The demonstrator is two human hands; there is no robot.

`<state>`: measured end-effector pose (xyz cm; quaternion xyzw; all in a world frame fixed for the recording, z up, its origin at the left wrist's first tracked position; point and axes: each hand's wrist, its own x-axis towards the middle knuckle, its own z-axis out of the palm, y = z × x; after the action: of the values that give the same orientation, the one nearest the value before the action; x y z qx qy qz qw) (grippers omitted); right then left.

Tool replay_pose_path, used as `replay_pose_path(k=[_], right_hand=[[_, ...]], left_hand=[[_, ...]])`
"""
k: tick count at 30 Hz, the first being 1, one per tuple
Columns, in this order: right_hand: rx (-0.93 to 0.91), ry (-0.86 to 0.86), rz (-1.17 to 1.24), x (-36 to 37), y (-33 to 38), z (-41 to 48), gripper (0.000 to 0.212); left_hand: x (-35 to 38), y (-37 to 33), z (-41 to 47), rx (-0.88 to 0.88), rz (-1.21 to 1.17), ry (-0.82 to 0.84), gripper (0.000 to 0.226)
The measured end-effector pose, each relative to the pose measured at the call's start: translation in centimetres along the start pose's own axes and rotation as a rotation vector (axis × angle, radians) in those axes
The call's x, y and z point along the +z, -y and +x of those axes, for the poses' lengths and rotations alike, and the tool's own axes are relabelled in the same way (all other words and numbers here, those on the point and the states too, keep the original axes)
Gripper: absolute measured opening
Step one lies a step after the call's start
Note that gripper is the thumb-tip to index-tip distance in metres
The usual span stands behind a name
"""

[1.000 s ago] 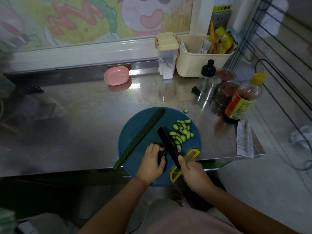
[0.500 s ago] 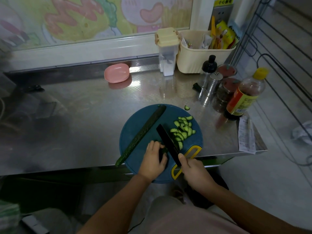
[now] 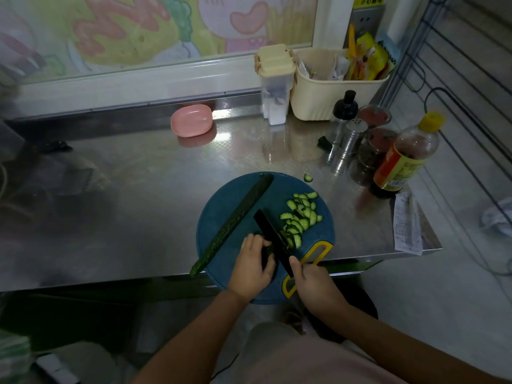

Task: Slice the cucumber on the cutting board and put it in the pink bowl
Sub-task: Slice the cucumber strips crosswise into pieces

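Observation:
A round blue cutting board (image 3: pixel 227 206) with a yellow handle lies at the steel counter's front edge. A long half cucumber (image 3: pixel 235 218) lies diagonally on its left side. A pile of cucumber slices (image 3: pixel 300 214) sits on its right. My left hand (image 3: pixel 253 268) grips a short dark cucumber stub (image 3: pixel 266 254) on the board. My right hand (image 3: pixel 311 281) grips the handle of a black knife (image 3: pixel 270 231), whose blade stands between the stub and the slices. The pink bowl (image 3: pixel 191 122) sits upside down at the back of the counter.
One stray slice (image 3: pixel 307 178) lies on the counter behind the board. At the right stand a sauce bottle (image 3: pixel 401 162), shakers and jars (image 3: pixel 352 139), a cream basket (image 3: pixel 329 98), a seasoning box (image 3: pixel 275 84) and a receipt (image 3: pixel 407 223). A wire rack stands further right.
The knife has kept chopping at the stub's end, and the slice pile has grown slightly. The camera has shifted a little; the hands stay in place.

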<state>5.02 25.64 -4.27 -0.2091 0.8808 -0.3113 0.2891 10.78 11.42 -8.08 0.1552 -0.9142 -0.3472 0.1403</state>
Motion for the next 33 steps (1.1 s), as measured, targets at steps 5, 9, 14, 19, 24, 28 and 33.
replay_pose_path(k=[5,9,14,19,24,28,33], right_hand=[[0.048,-0.047,0.075,-1.0,-0.4,0.3,0.058],[0.036,-0.038,0.054,-1.7,-0.5,0.3,0.059],[0.009,-0.03,0.049,-1.8,-0.3,-0.2,0.058],[-0.013,0.007,0.035,-1.7,0.0,-0.6,0.057],[-0.042,-0.003,0.05,-2.1,0.1,-0.9,0.057],[-0.052,-0.004,0.037,-2.2,0.3,-1.2,0.058],[-0.026,0.012,0.056,-2.0,0.2,-1.1,0.058]], left_hand=[[0.0,0.0,-0.2,0.004,0.009,-0.015,0.032],[0.1,-0.4,-0.6,-0.01,0.014,-0.066,0.033],[0.5,-0.8,-0.5,-0.056,-0.021,-0.126,0.025],[0.6,-1.0,0.2,-0.034,0.008,-0.137,0.014],[0.6,-0.9,0.3,-0.039,0.006,-0.137,0.011],[0.7,-0.9,0.3,-0.044,0.001,-0.141,0.012],[0.7,-0.9,0.4,-0.033,0.009,-0.138,0.011]])
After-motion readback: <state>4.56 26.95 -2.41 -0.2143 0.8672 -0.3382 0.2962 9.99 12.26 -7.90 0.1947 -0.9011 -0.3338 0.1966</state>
